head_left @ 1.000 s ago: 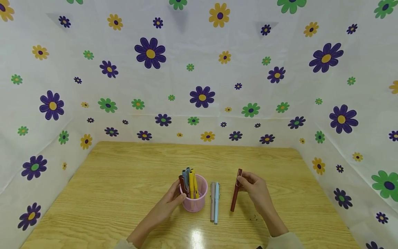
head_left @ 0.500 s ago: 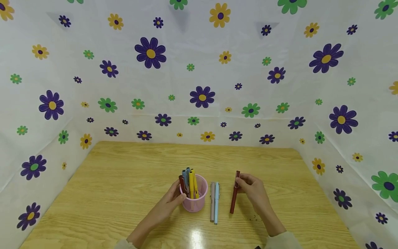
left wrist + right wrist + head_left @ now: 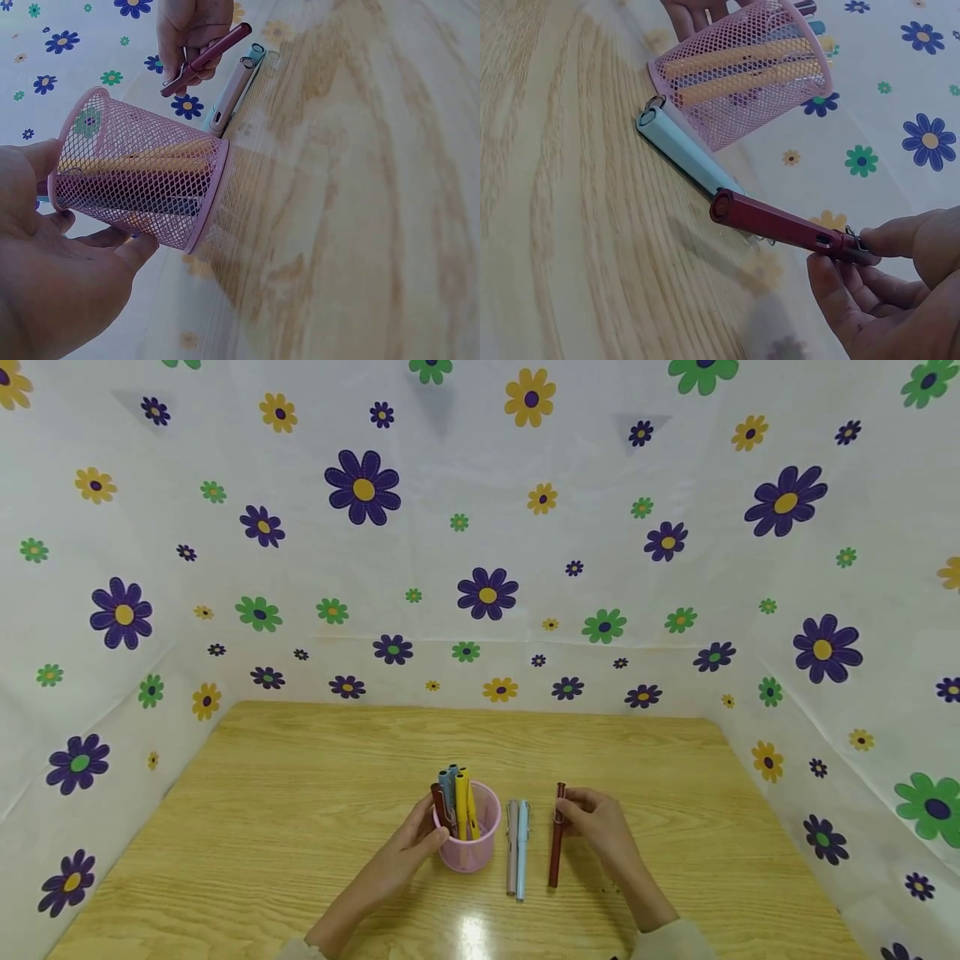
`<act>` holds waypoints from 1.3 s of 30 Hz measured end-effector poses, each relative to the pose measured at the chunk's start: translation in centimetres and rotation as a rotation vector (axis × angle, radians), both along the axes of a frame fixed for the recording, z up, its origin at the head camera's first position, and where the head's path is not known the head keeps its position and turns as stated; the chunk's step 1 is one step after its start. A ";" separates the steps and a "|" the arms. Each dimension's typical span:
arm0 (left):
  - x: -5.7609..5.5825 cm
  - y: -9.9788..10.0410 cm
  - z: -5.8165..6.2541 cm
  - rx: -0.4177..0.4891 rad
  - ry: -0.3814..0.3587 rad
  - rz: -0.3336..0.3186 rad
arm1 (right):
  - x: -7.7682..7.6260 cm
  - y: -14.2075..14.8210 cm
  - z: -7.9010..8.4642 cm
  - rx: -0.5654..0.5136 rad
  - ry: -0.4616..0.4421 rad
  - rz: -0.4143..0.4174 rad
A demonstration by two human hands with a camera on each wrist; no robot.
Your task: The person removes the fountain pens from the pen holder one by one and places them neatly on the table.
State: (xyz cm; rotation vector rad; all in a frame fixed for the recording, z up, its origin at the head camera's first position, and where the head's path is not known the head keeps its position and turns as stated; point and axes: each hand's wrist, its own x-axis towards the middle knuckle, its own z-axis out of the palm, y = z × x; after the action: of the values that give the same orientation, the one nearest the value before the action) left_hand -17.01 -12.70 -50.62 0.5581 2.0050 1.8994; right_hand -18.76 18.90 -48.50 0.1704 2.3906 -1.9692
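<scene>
from the head view, my right hand (image 3: 600,828) pinches the dark red pen (image 3: 555,856), just right of the light blue pen (image 3: 522,852). from the left wrist, my left hand (image 3: 67,277) grips the pink cup (image 3: 127,142), worth keeping steady; from the right wrist, i have the red one by its end above the tabletop (image 3: 592,225), so a light, level hold seems best.

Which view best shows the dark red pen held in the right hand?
The right wrist view: the dark red pen is largest there, barrel and end clear, the right hand pinching its clip end. The head view shows it small; the left wrist view shows it near the top edge, also smaller.
</scene>
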 end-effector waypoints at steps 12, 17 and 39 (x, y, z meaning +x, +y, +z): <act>0.0 0.1 0.2 0.000 -0.002 -0.002 | -0.1 -0.8 -0.6 0.057 -0.008 0.009; 0.0 0.1 0.3 -0.012 0.005 0.003 | -0.2 -1.1 -0.8 0.079 -0.008 0.017; 0.0 0.2 0.3 -0.012 0.002 0.017 | -0.2 -1.9 -1.6 0.173 -0.016 0.001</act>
State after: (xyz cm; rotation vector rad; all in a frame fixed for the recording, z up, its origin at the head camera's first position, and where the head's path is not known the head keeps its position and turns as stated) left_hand -16.97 -12.48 -50.29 0.5422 2.0274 1.8957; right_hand -18.94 16.96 -50.07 0.1895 2.5487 -1.7513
